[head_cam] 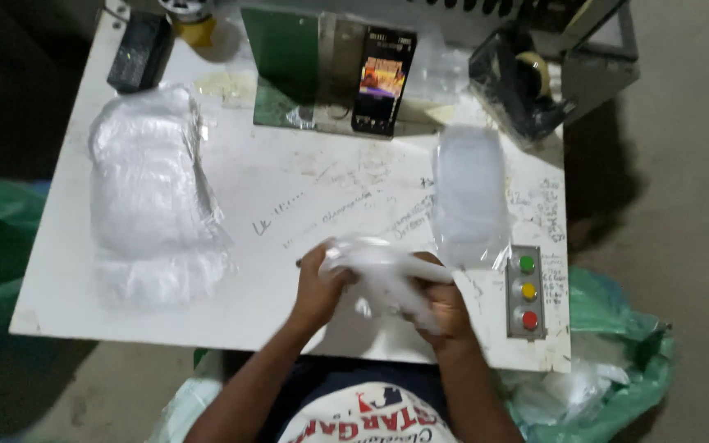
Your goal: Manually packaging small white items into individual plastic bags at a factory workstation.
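White plastic bag [387, 275] gripped by left hand [319, 287] and right hand [445, 303].

Thin clear plastic bag [387, 275] crinkling glossy in my left hand [317, 291] and right hand [445, 308], smooth matt white tabletop [289, 221] scribbled with ink, soft shiny plastic-wrapped bundle [153, 193], brushed grey metal button box [527, 291], glossy phone screen [383, 82]
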